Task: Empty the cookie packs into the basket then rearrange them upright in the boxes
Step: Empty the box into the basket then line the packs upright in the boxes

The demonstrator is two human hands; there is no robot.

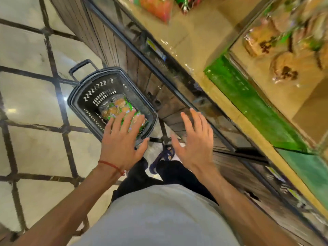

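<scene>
Shop floor (32, 103): pale glossy tiles with dark grid lines, and a shelf (195, 50) unit running along the right side. A price label (152, 45) sits on the shelf's front rail, but its writing is too blurred to read; no brand name is legible on any pack.

A black plastic basket (78, 89) stands on the floor against the foot of the shelf unit, its handle (81, 68) folded outward. Inside lie cookie packs (115, 107) in clear wrap with green print. On the shelf, a green-sided box (248, 103) holds more such packs (266, 41), blurred. Red and orange packets (158, 6) lie further along the shelf.

The left hand (122, 142), with a red thread (111, 166) at the wrist, is palm down with its fingers (124, 119) straight and spread, overlapping the near end of the basket in view; contact with the packs cannot be judged. The right hand (195, 144) is held beside it, fingers (195, 118) straight and slightly apart, holding nothing.
</scene>
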